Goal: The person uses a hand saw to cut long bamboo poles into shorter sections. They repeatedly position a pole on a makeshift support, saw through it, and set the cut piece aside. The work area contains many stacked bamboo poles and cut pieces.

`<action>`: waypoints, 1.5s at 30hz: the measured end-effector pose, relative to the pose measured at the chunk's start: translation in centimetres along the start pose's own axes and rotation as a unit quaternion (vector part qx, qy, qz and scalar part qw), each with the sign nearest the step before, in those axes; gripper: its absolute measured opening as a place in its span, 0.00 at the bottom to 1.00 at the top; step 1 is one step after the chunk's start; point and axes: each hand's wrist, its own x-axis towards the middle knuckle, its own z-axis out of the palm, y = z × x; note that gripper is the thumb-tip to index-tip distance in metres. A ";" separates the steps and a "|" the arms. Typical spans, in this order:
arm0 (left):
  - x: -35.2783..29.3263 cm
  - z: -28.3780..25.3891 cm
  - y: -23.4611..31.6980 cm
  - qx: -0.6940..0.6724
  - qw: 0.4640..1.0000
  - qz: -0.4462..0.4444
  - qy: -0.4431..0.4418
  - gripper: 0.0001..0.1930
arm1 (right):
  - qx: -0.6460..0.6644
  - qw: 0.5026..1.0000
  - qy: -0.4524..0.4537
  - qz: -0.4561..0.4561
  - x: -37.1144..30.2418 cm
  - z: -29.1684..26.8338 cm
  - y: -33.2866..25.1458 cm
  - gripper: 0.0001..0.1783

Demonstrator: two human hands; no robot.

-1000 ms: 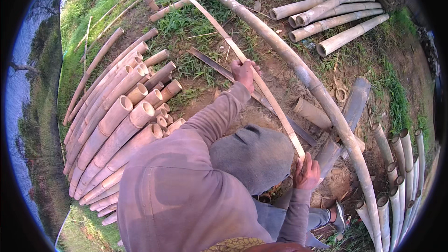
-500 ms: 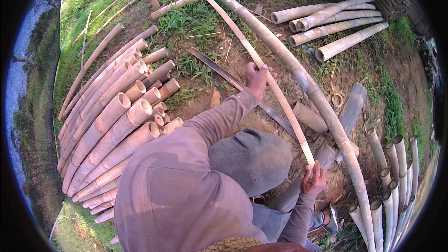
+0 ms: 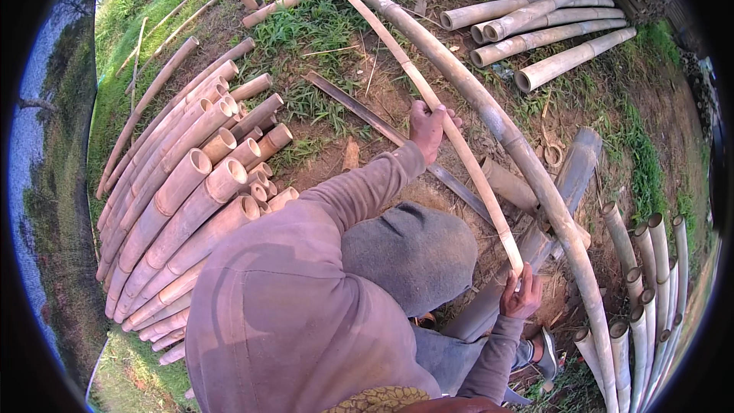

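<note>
A long, pale split-bamboo strip (image 3: 487, 191) runs from the far top of the view down toward me. My left hand (image 3: 428, 131) is closed round it partway along, with the thumb on top. Down at the strip's near end, my right hand (image 3: 521, 294) pinches the tip between thumb and fingers. Just right of the strip, a long whole bamboo pole (image 3: 508, 135) extends the same way, apart from both hands. Beneath the left forearm and the strip, a dark narrow flat length (image 3: 359, 116) lies on the ground.
Cut bamboo poles (image 3: 164, 199) are stacked at the left. More poles (image 3: 550, 46) lie at the far right, and several upright-looking ends (image 3: 638, 298) stand at the near right. A thick grey bamboo piece (image 3: 579, 168) rests under the long pole. My bent knee (image 3: 409, 256) is between my arms.
Both hands have shifted slightly to the right together with the strip. The grip of each looks the same, and the near end of the strip sits a little farther right.
</note>
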 end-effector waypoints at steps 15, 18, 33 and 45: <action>4.1 0.6 -5.7 0.361 0.905 0.224 0.017 0.17 | -0.052 0.998 0.024 0.019 7.5 -1.3 7.7 0.23; 1.7 3.2 -5.4 0.496 0.738 0.409 -0.205 0.18 | -0.101 0.993 0.033 0.055 8.6 -0.8 10.2 0.24; 3.5 14.2 -8.6 0.606 0.337 0.503 -0.516 0.22 | -0.120 0.965 0.141 0.186 6.4 0.0 10.4 0.28; 4.5 14.6 -9.1 0.645 0.266 0.498 -0.515 0.24 | -0.122 0.514 0.052 0.848 -35.3 -7.1 14.5 0.28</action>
